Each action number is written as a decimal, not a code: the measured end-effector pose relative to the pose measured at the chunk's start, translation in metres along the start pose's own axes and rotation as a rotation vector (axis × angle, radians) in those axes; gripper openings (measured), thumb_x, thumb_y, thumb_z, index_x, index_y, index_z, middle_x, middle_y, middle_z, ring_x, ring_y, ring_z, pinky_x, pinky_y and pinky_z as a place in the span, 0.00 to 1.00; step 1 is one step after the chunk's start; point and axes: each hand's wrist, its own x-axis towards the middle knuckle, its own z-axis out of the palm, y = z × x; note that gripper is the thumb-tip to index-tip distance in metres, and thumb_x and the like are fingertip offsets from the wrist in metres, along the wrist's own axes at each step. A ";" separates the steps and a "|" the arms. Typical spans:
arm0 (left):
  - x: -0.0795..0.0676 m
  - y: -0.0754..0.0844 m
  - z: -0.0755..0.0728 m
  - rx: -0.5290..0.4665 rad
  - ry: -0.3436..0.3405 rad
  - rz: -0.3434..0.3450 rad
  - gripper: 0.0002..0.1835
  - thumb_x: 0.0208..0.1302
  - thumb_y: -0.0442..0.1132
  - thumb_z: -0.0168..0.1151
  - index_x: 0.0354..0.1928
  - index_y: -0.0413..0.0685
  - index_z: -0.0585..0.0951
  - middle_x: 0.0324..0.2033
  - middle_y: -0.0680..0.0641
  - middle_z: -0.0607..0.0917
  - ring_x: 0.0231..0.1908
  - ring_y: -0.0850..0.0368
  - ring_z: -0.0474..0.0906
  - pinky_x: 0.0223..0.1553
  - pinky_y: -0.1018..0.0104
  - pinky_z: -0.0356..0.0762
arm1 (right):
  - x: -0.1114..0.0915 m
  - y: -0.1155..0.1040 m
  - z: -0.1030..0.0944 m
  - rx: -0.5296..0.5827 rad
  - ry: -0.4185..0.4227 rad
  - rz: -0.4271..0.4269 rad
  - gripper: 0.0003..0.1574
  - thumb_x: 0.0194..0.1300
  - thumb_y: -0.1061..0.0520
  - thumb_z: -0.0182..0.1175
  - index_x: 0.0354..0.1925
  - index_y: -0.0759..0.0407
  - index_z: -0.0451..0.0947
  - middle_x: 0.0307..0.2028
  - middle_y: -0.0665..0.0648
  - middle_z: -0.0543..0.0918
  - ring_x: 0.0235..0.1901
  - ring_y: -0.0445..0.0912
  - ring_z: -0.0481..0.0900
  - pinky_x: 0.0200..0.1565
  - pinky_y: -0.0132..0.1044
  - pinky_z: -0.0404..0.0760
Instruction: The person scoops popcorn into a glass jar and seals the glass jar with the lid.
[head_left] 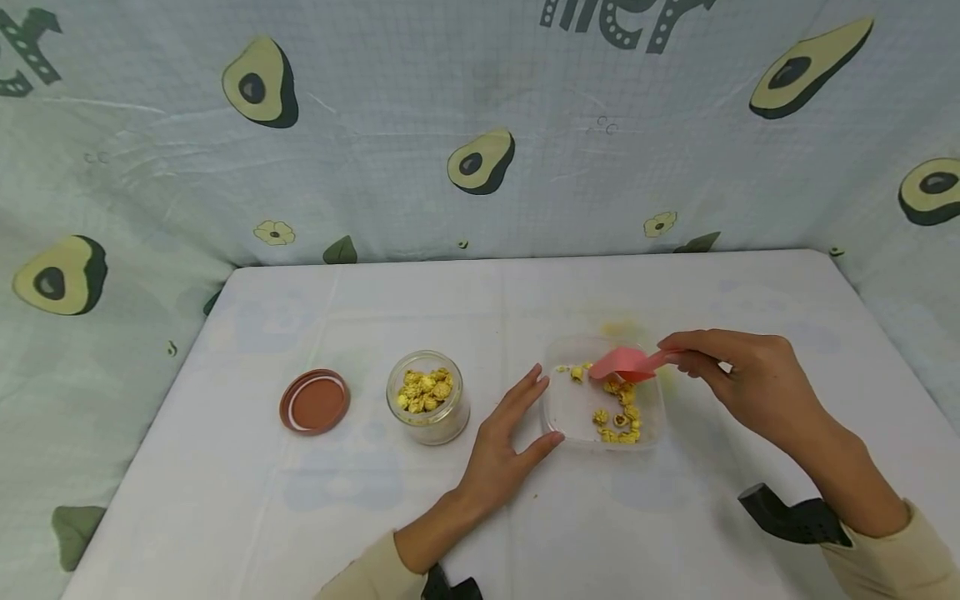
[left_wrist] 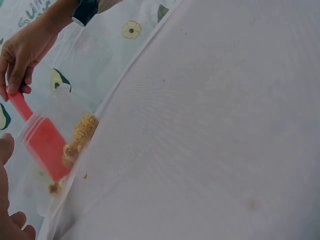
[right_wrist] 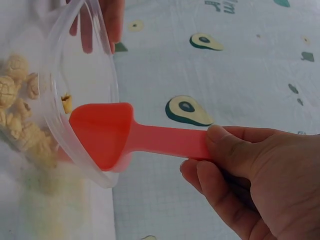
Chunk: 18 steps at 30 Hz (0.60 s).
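My right hand [head_left: 738, 375] pinches the handle of a small pink-red scoop [head_left: 626, 363]. In the right wrist view the scoop [right_wrist: 102, 132] is tilted over the rim of a clear plastic container [right_wrist: 82, 150], and its bowl looks bare. Yellow popcorn [head_left: 626, 417] lies mostly along the right side of the container [head_left: 570, 425], with a few pieces at the back. My left hand [head_left: 502, 450] rests with spread, straight fingers at the container's left wall. Left of that hand stands a glass jar [head_left: 442, 429] partly filled with popcorn [head_left: 425, 390].
A reddish-brown jar lid [head_left: 315, 402] lies on the white-covered table [head_left: 225, 492], left of the jar. Behind the table hangs a pale cloth [head_left: 390, 192] printed with avocados. A small yellow stain [head_left: 618, 329] shows behind the container.
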 end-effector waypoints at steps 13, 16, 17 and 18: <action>0.001 0.000 0.000 0.008 -0.004 0.008 0.34 0.59 0.37 0.68 0.67 0.43 0.68 0.70 0.46 0.62 0.69 0.55 0.56 0.67 0.56 0.57 | 0.000 -0.002 -0.004 -0.034 -0.047 0.040 0.27 0.39 0.72 0.74 0.41 0.54 0.85 0.32 0.47 0.86 0.24 0.35 0.79 0.27 0.21 0.74; 0.003 0.011 -0.002 0.006 0.008 0.000 0.33 0.58 0.34 0.68 0.66 0.41 0.69 0.69 0.42 0.64 0.68 0.50 0.58 0.67 0.55 0.58 | 0.001 -0.003 -0.004 -0.031 -0.050 0.047 0.28 0.38 0.73 0.74 0.40 0.53 0.85 0.31 0.46 0.85 0.24 0.34 0.79 0.27 0.21 0.73; 0.003 0.016 -0.003 0.004 0.009 -0.004 0.33 0.58 0.33 0.68 0.66 0.40 0.69 0.68 0.41 0.64 0.68 0.49 0.58 0.66 0.54 0.58 | 0.001 -0.003 -0.005 -0.032 -0.050 0.049 0.29 0.38 0.73 0.74 0.40 0.53 0.85 0.31 0.46 0.85 0.24 0.34 0.79 0.26 0.21 0.73; 0.004 0.021 -0.004 0.000 0.008 -0.010 0.32 0.58 0.32 0.68 0.65 0.40 0.70 0.68 0.40 0.64 0.68 0.48 0.58 0.66 0.54 0.58 | 0.001 -0.002 -0.005 -0.037 -0.051 0.049 0.29 0.38 0.73 0.74 0.40 0.53 0.84 0.30 0.46 0.85 0.24 0.34 0.79 0.26 0.21 0.73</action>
